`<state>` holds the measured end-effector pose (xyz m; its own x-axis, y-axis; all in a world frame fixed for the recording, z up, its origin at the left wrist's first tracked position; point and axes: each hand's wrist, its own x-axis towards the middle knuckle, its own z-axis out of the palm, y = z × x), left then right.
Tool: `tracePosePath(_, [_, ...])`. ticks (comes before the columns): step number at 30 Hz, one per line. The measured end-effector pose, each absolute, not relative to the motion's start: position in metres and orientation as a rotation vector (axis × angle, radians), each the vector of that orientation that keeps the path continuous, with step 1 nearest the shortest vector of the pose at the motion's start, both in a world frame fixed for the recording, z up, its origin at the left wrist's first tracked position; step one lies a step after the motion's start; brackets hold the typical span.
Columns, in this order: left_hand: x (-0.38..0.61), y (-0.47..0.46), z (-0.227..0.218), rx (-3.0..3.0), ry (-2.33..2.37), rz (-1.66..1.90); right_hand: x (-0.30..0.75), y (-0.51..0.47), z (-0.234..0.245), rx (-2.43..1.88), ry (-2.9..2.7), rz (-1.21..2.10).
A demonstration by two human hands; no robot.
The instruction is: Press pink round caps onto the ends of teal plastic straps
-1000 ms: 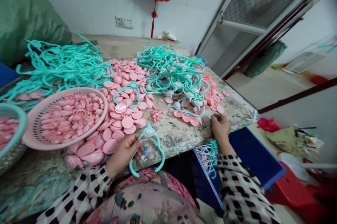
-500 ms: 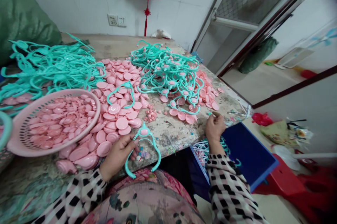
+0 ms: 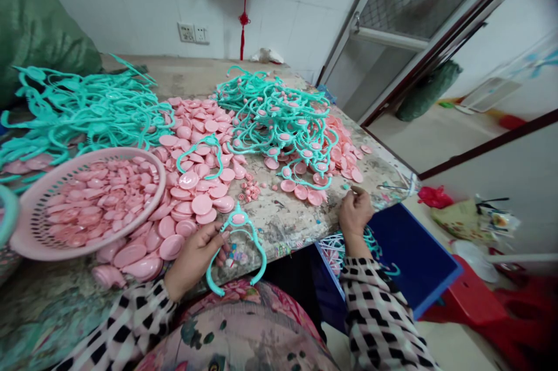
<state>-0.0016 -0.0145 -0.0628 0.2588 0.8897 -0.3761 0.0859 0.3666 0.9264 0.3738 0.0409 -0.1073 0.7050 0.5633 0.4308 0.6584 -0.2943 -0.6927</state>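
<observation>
Left hand (image 3: pixel 198 257): ours pinches a curved teal plastic frame (image 3: pixel 264 256) with a pink oval (image 3: pixel 238 218), at the near edge of the stained grey surface (image 3: pixel 283 217).
Right hand (image 3: pixel 356 211): curled; we cannot tell whether it holds anything.
Round pink plastic basket (image 3: pixel 52 249): left, with pink pieces (image 3: pixel 100 202).
Tangled teal plastic heap (image 3: pixel 279 121): farther off.

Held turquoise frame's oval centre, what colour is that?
The oval centre is pink, clear in the head view.
</observation>
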Motion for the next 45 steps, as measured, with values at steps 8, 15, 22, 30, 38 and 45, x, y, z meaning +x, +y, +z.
tracePosePath(8, [-0.001, -0.014, -0.062, 1.011, 1.196, 0.734, 0.373, 0.041, -0.108, -1.982, -0.976, -0.121])
tracePosePath(15, [-0.001, -0.014, -0.061, 0.992, 1.191, 0.748, 0.369, 0.035, -0.106, -1.982, -0.931, -0.090])
tracePosePath(22, [-0.003, -0.014, -0.064, 1.023, 1.157, 0.750, 0.352, 0.024, -0.104, -1.949, -0.974, 0.000])
tracePosePath(30, [-0.003, -0.014, -0.066, 1.006, 1.156, 0.747, 0.249, -0.029, -0.103, -1.589, -1.640, 0.306])
tracePosePath(38, [-0.003, -0.015, -0.064, 0.962, 1.143, 0.771, 0.202, -0.048, -0.091, -1.354, -2.092, 0.297])
tracePosePath(45, [-0.003, -0.016, -0.062, 0.936, 1.139, 0.785, 0.201, -0.048, -0.095, -1.387, -2.048, 0.305])
